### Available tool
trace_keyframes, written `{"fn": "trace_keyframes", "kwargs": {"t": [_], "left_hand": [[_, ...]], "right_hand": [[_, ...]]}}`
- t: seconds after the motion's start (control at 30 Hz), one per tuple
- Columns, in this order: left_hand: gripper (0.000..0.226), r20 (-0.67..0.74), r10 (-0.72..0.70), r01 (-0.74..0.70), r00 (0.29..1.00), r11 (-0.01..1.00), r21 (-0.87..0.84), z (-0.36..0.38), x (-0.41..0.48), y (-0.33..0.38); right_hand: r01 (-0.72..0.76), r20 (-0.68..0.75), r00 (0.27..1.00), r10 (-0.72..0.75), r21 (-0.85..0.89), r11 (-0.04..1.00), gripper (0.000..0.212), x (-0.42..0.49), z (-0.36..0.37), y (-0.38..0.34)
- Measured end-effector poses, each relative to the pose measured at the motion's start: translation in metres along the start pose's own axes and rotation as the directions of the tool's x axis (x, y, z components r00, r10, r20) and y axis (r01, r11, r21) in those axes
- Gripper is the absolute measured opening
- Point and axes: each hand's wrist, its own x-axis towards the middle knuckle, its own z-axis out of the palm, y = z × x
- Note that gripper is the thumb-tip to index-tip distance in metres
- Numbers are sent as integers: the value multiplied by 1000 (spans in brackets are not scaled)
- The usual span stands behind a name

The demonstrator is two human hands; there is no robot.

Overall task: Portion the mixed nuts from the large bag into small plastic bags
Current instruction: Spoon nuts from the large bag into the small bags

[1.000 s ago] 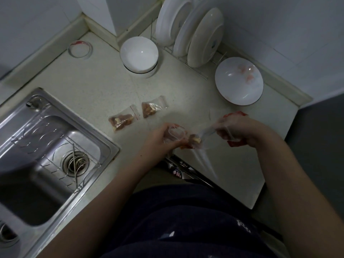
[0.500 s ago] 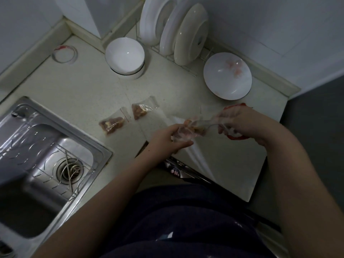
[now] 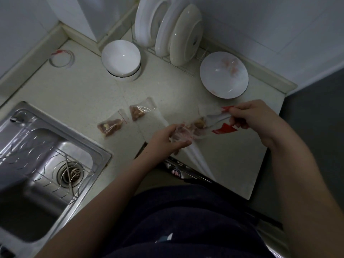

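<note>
The large clear bag (image 3: 214,120) with red printed corners hangs tipped above the counter, and my right hand (image 3: 253,118) pinches its upper end. A clump of mixed nuts (image 3: 199,123) sits in its lower end, against the mouth of a small clear plastic bag (image 3: 181,134). My left hand (image 3: 165,138) grips that small bag from below. Two small filled bags lie flat on the counter to the left, one (image 3: 109,125) near the sink and one (image 3: 139,111) beside it.
A steel sink (image 3: 46,164) fills the left. A white bowl (image 3: 121,59), a plate rack (image 3: 169,32) with upright plates and a white bowl (image 3: 224,74) with pink traces stand at the back. A ring (image 3: 61,57) lies at back left. The counter edge (image 3: 258,174) drops off on the right.
My right hand has lifted the large bag's end higher and rightward, showing its red corners. The nuts have slid down toward the small bag in my left hand.
</note>
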Motion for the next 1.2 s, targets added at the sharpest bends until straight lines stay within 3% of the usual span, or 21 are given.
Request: {"fn": "trace_keyframes", "kwargs": {"t": [0.2,0.6,0.97,1.2], "left_hand": [[62,-10,0,0,1000,1000,-14,-3,-4,8],[52,-107,35,-44,994,996,-81,-17,-16,23],[53,-216,51,-79,975,989,-125,-25,-17,31],[41,-242,27,-77,970,976,-201,-27,-20,33]], "right_hand": [[-45,-5,999,46,168,985,19,-4,-2,-3],[-18,-52,998,42,393,919,22,-11,4,-11],[196,-13,980,-200,267,944,30,-32,23,-41],[454,-11,888,-460,-141,880,39,-43,39,-52]]}}
